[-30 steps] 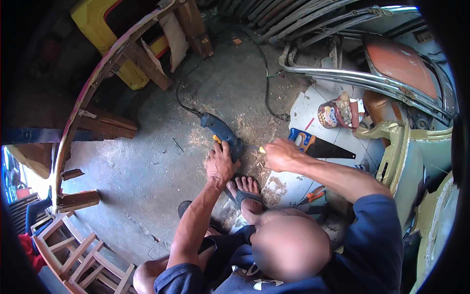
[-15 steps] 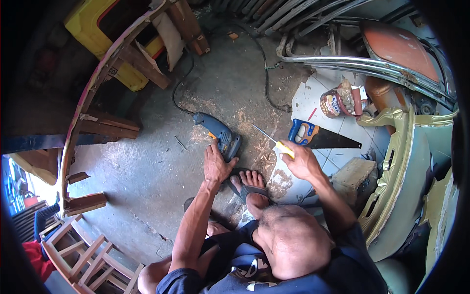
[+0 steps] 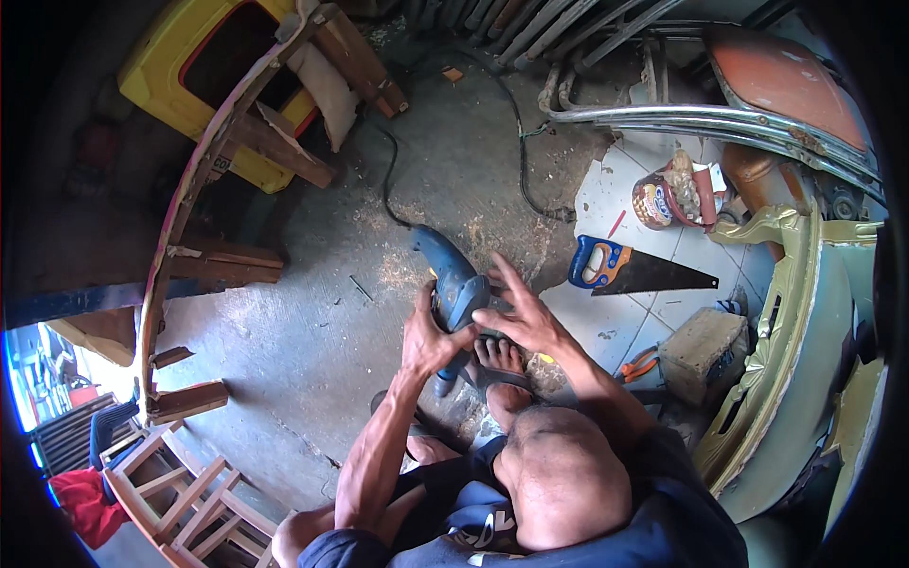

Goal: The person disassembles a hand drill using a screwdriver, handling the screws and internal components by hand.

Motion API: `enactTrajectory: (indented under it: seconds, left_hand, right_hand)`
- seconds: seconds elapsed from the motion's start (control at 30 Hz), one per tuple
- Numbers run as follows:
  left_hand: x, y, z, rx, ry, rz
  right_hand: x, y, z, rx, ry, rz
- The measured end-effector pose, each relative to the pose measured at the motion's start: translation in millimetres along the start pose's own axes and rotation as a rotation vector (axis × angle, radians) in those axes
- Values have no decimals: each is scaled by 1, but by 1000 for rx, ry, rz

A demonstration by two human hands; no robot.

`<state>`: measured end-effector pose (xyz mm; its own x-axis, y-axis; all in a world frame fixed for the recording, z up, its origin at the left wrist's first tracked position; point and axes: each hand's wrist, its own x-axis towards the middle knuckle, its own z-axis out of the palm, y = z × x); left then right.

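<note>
Blue power drill is up off the concrete floor, held between both hands just above the person's bare foot, black cord trailing away behind it. Left hand is wrapped tight around the handle. Right hand sits against the drill's side, fingers spread loose, not really gripping. Further right on the white tiles: a blue-handled handsaw, a tin of bits, a grey block.
</note>
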<state>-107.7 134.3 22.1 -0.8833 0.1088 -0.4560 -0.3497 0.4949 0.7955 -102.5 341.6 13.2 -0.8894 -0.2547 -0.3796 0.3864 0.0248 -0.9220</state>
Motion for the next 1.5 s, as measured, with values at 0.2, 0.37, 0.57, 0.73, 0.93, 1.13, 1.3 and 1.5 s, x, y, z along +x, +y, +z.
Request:
enactTrajectory:
  seconds: [0.2,0.37,0.57,0.73,0.93,1.13,1.3,1.5]
  left_hand:
    - [-12,22,-29,-424,-90,13]
    - [-16,27,-39,-473,-136,31]
    - [-21,26,-32,-585,-175,-33]
    - [-8,16,-21,-497,-140,-12]
    - [6,15,-2,239,52,-64]
    - [30,-42,14,409,196,-74]
    - [20,-77,-3,187,36,73]
    - [-4,-106,17,171,135,42]
  right_hand:
    - [33,-21,33,275,-163,-116]
    - [34,-25,34,243,-140,-179]
    - [23,-13,29,396,-167,-70]
    - [20,13,15,363,-186,-18]
    - [2,59,-13,-723,211,123]
    - [-39,108,-8,-861,143,327]
    - [-58,72,-18,-820,380,15]
    - [-70,-60,-6,-792,111,-163]
